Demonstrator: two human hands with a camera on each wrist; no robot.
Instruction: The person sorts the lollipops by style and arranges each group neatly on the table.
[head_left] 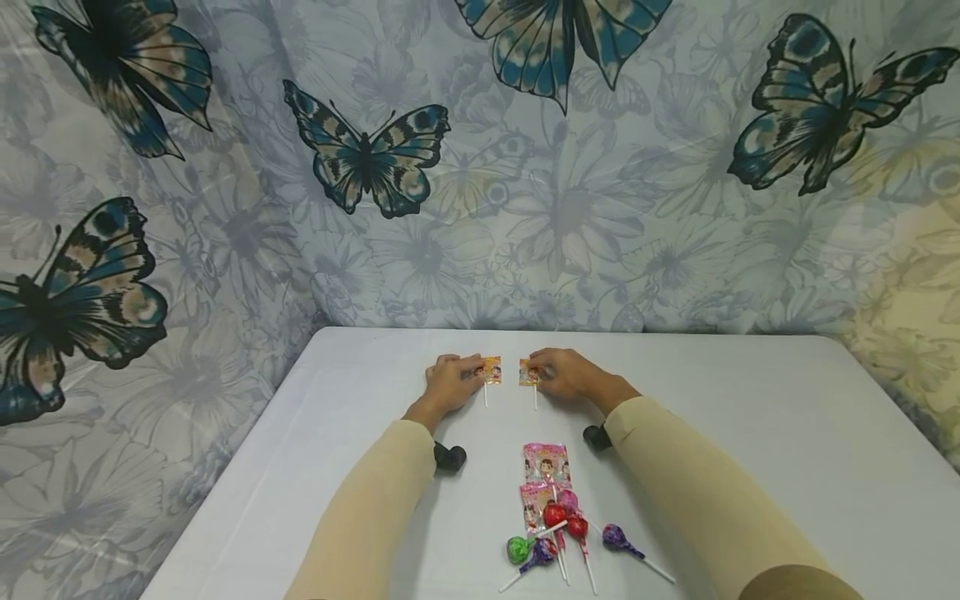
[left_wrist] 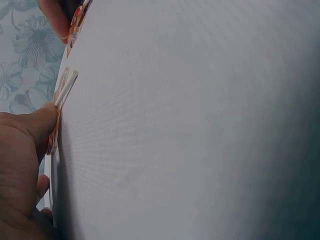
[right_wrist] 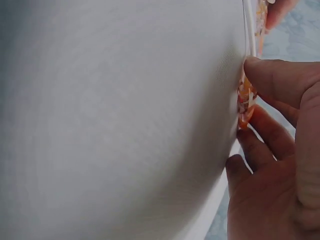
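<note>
Butterfly-printed cloth (head_left: 525, 208) backs a white surface (head_left: 750, 433) on which both hands work side by side at its far middle. Left hand (head_left: 448, 385): fingers laid over the left edge of an orange-wrapped lollipop (head_left: 491, 370), its thumb tip (left_wrist: 42, 120) pressing the wrapper flat against the surface; the white stick points toward six o'clock. Right hand (head_left: 567, 374): fingers curled about a second orange-wrapped lollipop (head_left: 528, 372), thumb (right_wrist: 280, 75) and fingertips pinching its wrapper edge, as the right wrist view shows. The two sweets lie just beside each other, apart by a narrow strip of bare cloth, the left one at three o'clock of the left hand, the right one at nine o'clock of the right hand. Judged from this arrangement, the placing goes best if each wrapper is kept flat, the sticks parallel, and the fingers lifted straight up so neither sweet slides. At six o'clock of the hands, nearer the person, lie two pink-wrapped lollipops (head_left: 546, 463), then a loose cluster of round lollipops (head_left: 558, 533) in red, green and purple, some touching. Beige sleeves (head_left: 697, 492) cover both forearms.
</note>
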